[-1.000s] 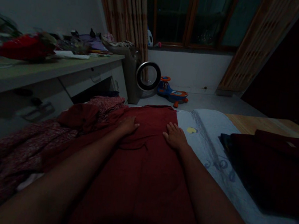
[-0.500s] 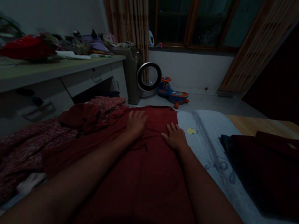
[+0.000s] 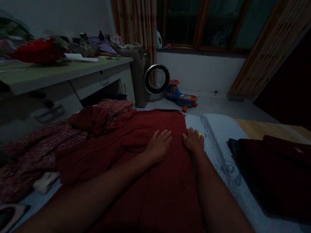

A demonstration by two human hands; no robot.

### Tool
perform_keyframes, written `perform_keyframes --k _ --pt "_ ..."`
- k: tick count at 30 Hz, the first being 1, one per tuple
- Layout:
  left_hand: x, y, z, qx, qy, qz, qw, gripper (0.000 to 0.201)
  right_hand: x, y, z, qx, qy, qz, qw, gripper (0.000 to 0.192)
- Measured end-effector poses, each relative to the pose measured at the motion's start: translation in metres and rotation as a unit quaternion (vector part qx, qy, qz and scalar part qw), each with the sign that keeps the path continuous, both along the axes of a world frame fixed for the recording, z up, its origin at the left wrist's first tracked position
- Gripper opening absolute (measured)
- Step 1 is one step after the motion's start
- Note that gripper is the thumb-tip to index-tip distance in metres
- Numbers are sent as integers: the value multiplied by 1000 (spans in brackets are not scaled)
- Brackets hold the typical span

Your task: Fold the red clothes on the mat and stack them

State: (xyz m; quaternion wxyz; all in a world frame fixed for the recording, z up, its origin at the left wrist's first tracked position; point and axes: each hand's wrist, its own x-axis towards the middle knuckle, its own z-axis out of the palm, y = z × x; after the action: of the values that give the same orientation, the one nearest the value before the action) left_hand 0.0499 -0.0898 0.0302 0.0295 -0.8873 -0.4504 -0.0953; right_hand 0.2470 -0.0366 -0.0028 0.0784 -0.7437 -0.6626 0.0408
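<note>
A dark red garment [image 3: 169, 187] lies spread over the light blue bed cover [image 3: 215, 139]; its exact kind I cannot make out. Flat on the cloth, right of its gathered folds, rests my left hand [image 3: 159, 146], fingers stretched out. My right hand [image 3: 194, 140] lies open at the garment's right edge, its fingertips reaching the bed cover by a yellow print. Neither hand grips anything. To the left, a red patterned cloth [image 3: 38, 158] is bunched up against the red garment.
Folded dark clothes [image 3: 282, 175] are stacked at the right, near a wooden board [image 3: 268, 129]. A cluttered desk [image 3: 72, 71] runs along the left. Beyond the bed are a washing machine with its round door [image 3: 146, 78] open and a blue ride-on toy [image 3: 179, 96].
Both hands have slid to the right over the garment, the left hand further. The cloth around the gathered folds has shifted and looks smoother.
</note>
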Motion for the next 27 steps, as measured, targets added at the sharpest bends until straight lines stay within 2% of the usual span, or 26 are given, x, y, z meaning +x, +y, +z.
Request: perform_keyframes --k 3,5,7,10,13,15,17,19,23,27 --pt "-2 -47 -8 -60 -1 -57 997 47 1 -3 0 22 -5 0 1000 58" --pt "-5 -70 -17 -79 -10 -53 995 54 2 -4 2 33 -2 3 999 56" --pt "-8 -82 -23 -78 -23 -43 996 58 2 -4 9 27 9 16 999 53" --pt "-9 -84 -23 -84 -32 -38 995 58 1 -14 21 4 29 42 999 48" --pt "-10 -83 -17 -87 -38 -22 995 56 -11 -44 28 17 34 74 997 49" --pt "-15 -83 -15 -73 -46 12 996 56 -24 -74 27 40 38 137 989 52" --pt "-21 -84 -16 -62 -45 45 996 56 -37 -104 21 25 39 215 975 53" --pt "-27 -84 -20 -63 -36 60 996 57 -46 -126 15 5 29 244 969 55" --pt "-33 -83 -25 -68 -29 70 995 59 -43 -137 11 0 -15 181 983 61" --pt "-33 -87 -16 -67 -27 75 995 58 -28 -129 20 -30 -24 113 993 59"
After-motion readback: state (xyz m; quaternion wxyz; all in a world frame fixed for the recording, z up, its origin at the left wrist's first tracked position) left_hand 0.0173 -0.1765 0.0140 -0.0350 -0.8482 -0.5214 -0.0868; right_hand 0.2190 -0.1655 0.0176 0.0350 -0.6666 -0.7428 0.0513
